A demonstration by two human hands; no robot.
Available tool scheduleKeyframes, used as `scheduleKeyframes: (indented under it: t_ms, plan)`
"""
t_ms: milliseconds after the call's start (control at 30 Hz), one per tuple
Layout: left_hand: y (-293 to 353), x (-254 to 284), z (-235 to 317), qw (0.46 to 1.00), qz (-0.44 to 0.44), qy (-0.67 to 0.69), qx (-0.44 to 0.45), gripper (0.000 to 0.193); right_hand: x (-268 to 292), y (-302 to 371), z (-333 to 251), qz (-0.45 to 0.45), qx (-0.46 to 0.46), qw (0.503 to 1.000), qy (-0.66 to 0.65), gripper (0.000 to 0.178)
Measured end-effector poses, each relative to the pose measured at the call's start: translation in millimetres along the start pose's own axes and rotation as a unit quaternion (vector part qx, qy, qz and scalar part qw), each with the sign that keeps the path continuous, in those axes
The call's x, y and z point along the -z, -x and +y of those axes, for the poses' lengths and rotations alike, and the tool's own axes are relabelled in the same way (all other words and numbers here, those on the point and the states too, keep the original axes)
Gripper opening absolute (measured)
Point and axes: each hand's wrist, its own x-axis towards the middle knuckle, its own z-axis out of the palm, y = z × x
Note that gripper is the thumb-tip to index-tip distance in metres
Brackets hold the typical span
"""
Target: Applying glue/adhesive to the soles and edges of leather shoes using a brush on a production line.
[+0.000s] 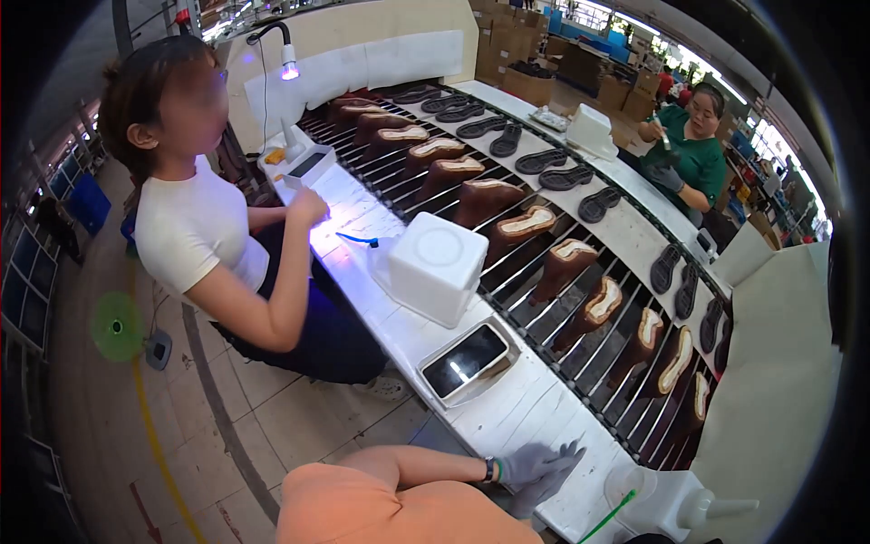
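My left hand [523, 461] and my right hand [546, 488], both in grey gloves, rest against each other over the near edge of the white worktop [530, 412]. Their fingers look stretched out, and I see nothing held in either; the overlap hides part of the fingers. A dark band circles my left wrist. Just right of the hands stands a white plastic container [666, 503] with a spout, and a green-handled brush [609, 517] leans at its opening. To the left, a smartphone [465, 360] lies in a shallow white tray [497, 385].
Beyond the worktop, a roller conveyor carries upturned brown boots [566, 263] and dark soles [598, 205]. A white box-shaped container [438, 263] stands on the worktop. A co-worker in white [204, 227] sits left under a lamp [288, 68]; another in green [693, 154] works across.
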Motion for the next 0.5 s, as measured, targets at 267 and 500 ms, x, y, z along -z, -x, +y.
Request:
scheduleKeyframes:
  t_ms: [267,500]
  plan:
    - [27,-133,-145,0.783,0.069,0.613,-0.081,0.087,12,26,-18,-0.023,-0.010,0.992,0.124,0.069]
    - [29,-96,-125,0.945,0.014,0.309,-0.102,0.063,23,42,-15,-0.041,0.000,0.995,0.095,0.075]
